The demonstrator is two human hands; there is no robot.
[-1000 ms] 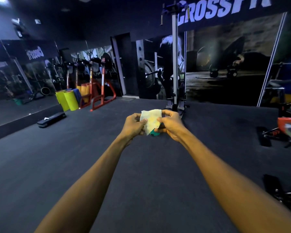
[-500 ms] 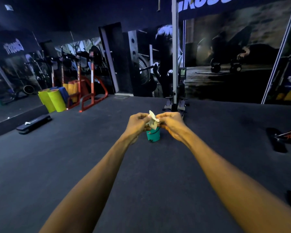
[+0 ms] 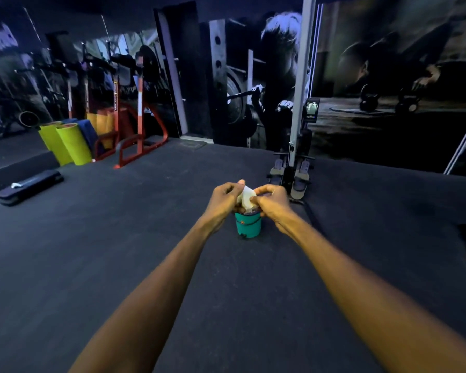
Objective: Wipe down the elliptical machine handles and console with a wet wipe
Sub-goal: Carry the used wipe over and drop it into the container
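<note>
A pale, crumpled wet wipe (image 3: 246,198) sits between my two hands, stretched out in front of me over the dark gym floor. My left hand (image 3: 224,198) pinches its left side and my right hand (image 3: 272,201) grips its right side, fingers curled. Directly below the wipe stands a small teal bucket (image 3: 248,224) on the floor; the wipe's lower end reaches its rim. No elliptical machine is visible in this view.
An upright rowing machine (image 3: 296,146) with a small monitor (image 3: 312,109) stands just beyond my hands against the mural wall. At the left are rolled yellow-green mats (image 3: 70,144), a red rack (image 3: 137,141) and a black step platform (image 3: 28,185). Dark rubber floor (image 3: 119,238) spreads around.
The wipe, spread flat a second ago, is now bunched up between my hands and lowered onto the teal bucket. The camera has tilted down and moved closer.
</note>
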